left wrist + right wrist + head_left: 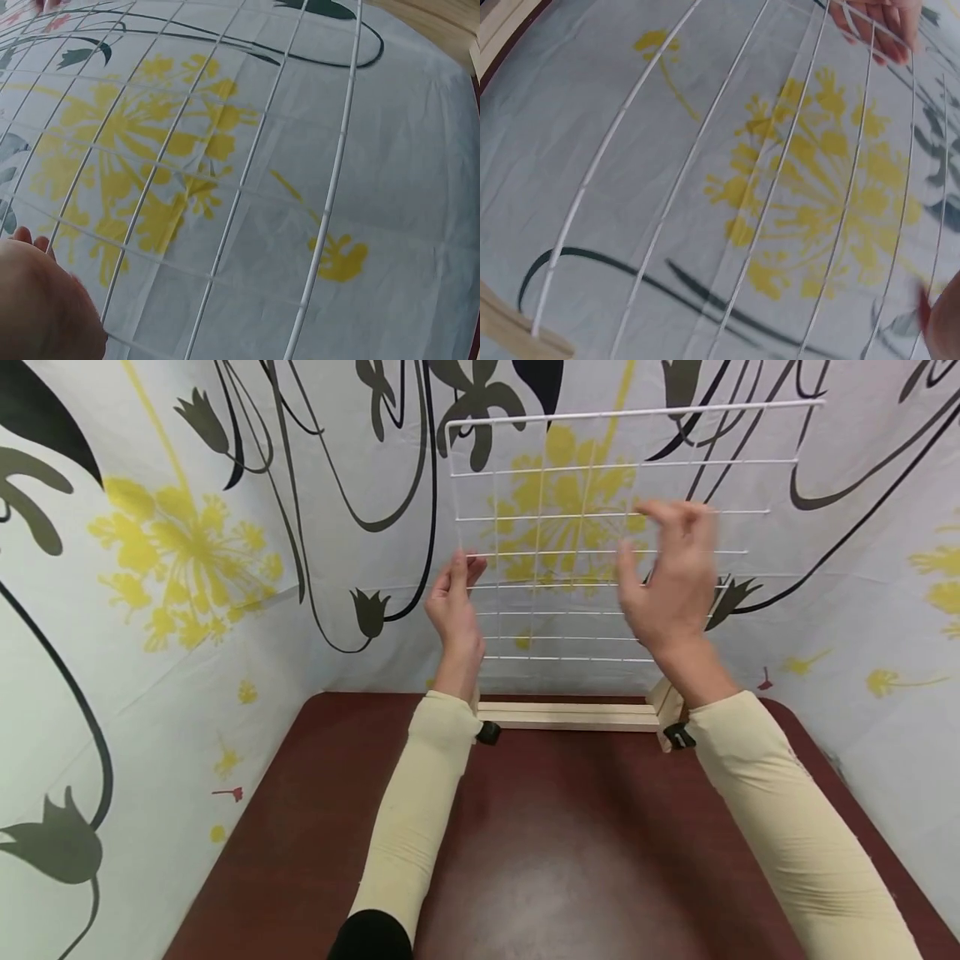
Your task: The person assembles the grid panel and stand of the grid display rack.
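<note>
A white wire grid (558,553) stands upright in front of me, its long wires running across and thinner ones crossing them. At its left edge, my left hand (457,618) pinches the wire between thumb and fingers. My right hand (675,581) is raised in front of the grid's right half, slightly blurred. Its thumb and fingers are spread apart, and no wire is visibly gripped. In the right wrist view only part of the right thumb (943,322) shows at the edge. Below the grid, a pale wooden bar (570,717) with end pieces lies across the table's far side.
The dark red-brown table (555,835) reaches back to a light fabric backdrop (247,560) printed with yellow flowers and dark stems. Small black pieces (488,732) show beside both wrists, near the wooden end pieces. The fabric also hangs along both sides.
</note>
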`<state>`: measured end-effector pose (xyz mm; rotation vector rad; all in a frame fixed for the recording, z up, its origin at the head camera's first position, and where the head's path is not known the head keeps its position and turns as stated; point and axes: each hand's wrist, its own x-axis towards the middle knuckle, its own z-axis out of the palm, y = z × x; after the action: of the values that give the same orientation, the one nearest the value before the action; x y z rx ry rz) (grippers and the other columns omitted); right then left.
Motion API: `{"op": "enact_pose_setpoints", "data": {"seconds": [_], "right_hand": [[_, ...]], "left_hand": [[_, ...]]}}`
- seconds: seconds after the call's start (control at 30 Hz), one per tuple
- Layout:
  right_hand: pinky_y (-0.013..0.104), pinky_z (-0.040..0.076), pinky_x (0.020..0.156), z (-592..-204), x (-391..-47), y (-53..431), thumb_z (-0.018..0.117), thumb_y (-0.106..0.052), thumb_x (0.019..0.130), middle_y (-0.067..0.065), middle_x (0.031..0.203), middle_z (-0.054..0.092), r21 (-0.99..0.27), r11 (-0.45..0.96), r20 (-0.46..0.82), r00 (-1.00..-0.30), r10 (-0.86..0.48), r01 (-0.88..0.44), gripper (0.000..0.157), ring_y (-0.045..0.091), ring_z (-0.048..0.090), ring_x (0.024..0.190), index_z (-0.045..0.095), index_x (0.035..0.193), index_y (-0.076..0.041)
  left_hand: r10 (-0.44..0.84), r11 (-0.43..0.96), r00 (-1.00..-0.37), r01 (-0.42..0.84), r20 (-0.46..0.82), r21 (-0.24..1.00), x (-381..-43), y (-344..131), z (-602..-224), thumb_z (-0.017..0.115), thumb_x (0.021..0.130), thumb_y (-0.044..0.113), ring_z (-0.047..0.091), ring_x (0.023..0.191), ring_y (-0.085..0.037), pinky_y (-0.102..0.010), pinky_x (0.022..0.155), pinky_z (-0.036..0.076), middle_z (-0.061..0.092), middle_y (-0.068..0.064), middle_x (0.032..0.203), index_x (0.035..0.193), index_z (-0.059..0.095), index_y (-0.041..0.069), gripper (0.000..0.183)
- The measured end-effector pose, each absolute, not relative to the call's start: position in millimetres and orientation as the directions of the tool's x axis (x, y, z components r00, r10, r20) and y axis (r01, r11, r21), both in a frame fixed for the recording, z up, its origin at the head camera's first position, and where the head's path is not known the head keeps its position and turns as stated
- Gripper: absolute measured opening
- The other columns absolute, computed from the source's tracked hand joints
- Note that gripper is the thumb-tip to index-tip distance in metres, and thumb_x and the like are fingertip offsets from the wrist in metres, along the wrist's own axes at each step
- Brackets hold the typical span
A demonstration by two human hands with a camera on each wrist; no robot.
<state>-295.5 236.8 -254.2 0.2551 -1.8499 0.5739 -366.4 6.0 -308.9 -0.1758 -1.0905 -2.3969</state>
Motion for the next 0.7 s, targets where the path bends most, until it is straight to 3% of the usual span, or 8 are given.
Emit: {"op": "enact_pose_setpoints", "data": {"seconds": [0.1,0.17,0.23,0.33,0.43,0.5,0.6,0.7], "right_hand": [[0.033,0.038,0.108,-253.7,-297.5,254.9,0.062,-0.03,0.097,0.006,0.123,0.058,-0.423,0.815,0.906,-0.219,0.363,-0.396,0.03,0.018,0.051,0.121,0.066,0.122,-0.014],[0.023,0.029,0.115,-254.0,-299.6,268.5,0.062,-0.026,0.097,-0.004,0.129,0.053,-0.548,0.754,0.836,-0.218,0.503,-0.362,0.032,0.006,0.043,0.123,0.058,0.127,-0.017],[0.017,0.026,0.116,-255.8,-301.1,280.8,0.06,-0.023,0.099,-0.008,0.136,0.047,-0.66,0.676,0.751,-0.284,0.596,-0.327,0.038,-0.001,0.037,0.125,0.049,0.135,-0.018],[0.014,0.031,0.113,-260.0,-303.1,293.6,0.054,-0.025,0.105,-0.007,0.144,0.047,-0.787,0.535,0.615,-0.445,0.651,-0.306,0.041,-0.004,0.04,0.128,0.045,0.145,-0.018],[0.018,0.04,0.104,-264.2,-305.1,302.0,0.048,-0.028,0.111,-0.009,0.136,0.058,-0.865,0.382,0.501,-0.586,0.636,-0.324,0.032,0.0,0.053,0.119,0.054,0.142,-0.02],[0.02,0.047,0.094,-267.0,-306.7,306.7,0.046,-0.028,0.113,-0.009,0.124,0.067,-0.9,0.234,0.429,-0.654,0.623,-0.368,0.025,0.004,0.063,0.107,0.061,0.132,-0.021],[0.02,0.055,0.077,-272.4,-308.6,314.5,0.048,-0.022,0.113,-0.003,0.108,0.074,-0.894,0.015,0.363,-0.702,0.613,-0.449,0.02,0.011,0.073,0.088,0.066,0.115,-0.015],[0.019,0.058,0.064,-277.9,-309.8,321.1,0.052,-0.016,0.111,0.004,0.096,0.077,-0.844,-0.107,0.355,-0.697,0.623,-0.525,0.02,0.015,0.076,0.074,0.069,0.105,-0.008]], "left_hand": [[-0.374,-0.544,-0.873,0.481,0.315,0.688,-368.9,3.6,-312.6,0.072,0.103,0.027,0.079,0.087,-0.013,-0.046,0.104,0.057,0.081,0.002,0.084,0.096,0.081,0.008,0.022],[-0.369,-0.536,-0.874,0.477,0.316,0.696,-370.8,2.5,-315.5,0.072,0.103,0.026,0.078,0.083,-0.012,-0.051,0.102,0.056,0.08,0.003,0.082,0.093,0.081,0.009,0.021],[-0.375,-0.533,-0.873,0.479,0.312,0.698,-372.3,1.9,-317.8,0.073,0.102,0.025,0.077,0.08,-0.012,-0.053,0.101,0.056,0.08,0.003,0.079,0.09,0.08,0.01,0.021],[-0.386,-0.53,-0.866,0.49,0.318,0.692,-374.5,0.9,-320.6,0.073,0.102,0.025,0.077,0.079,-0.012,-0.056,0.104,0.054,0.079,0.003,0.078,0.089,0.08,0.011,0.021],[-0.39,-0.524,-0.863,0.495,0.322,0.693,-375.5,-0.1,-322.9,0.073,0.102,0.027,0.077,0.08,-0.012,-0.054,0.103,0.055,0.08,0.003,0.079,0.089,0.08,0.01,0.022],[-0.386,-0.523,-0.865,0.492,0.321,0.696,-376.4,-0.1,-325.1,0.073,0.102,0.026,0.077,0.08,-0.012,-0.048,0.099,0.058,0.08,0.003,0.079,0.089,0.08,0.01,0.023],[-0.374,-0.52,-0.871,0.482,0.32,0.705,-378.0,1.0,-328.8,0.072,0.102,0.025,0.077,0.08,-0.012,-0.037,0.09,0.059,0.08,0.003,0.079,0.088,0.079,0.01,0.022],[-0.359,-0.52,-0.876,0.475,0.323,0.71,-379.0,2.5,-331.8,0.072,0.102,0.025,0.077,0.08,-0.013,-0.032,0.088,0.059,0.08,0.002,0.079,0.089,0.079,0.01,0.022]]}}
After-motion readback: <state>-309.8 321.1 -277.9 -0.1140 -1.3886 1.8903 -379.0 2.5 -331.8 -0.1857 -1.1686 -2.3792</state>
